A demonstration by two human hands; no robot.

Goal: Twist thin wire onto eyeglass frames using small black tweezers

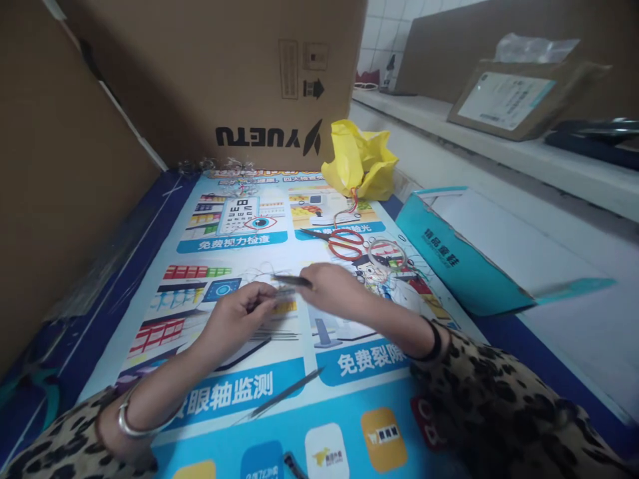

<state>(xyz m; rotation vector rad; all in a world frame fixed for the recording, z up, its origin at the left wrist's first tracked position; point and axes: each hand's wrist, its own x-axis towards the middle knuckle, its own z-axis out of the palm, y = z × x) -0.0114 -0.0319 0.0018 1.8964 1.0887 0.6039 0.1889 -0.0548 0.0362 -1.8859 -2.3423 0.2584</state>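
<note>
My left hand [237,319] is closed in a pinch over the printed poster [279,416], fingertips on fine wire [264,269] whose thin loops stick up. My right hand [332,289] is wrapped round a dark narrow-tipped tool [291,280]; its handles are hidden in the palm, so its exact kind is unclear. The tool's tip points left and is close to the wire at my left fingertips. Beyond my right hand lie scissors [345,243] with orange-red handles and a coil of pale wire [387,254]. A bundle of dark thin strands [287,394] lies nearer me.
A crumpled yellow bag [360,159] stands at the back. To the right is an open teal box [444,256]. Large cardboard panels [210,73] rise at the back and left. Wire ornaments [239,174] sit at the far edge. A parcel [509,100] rests on the right-hand ledge.
</note>
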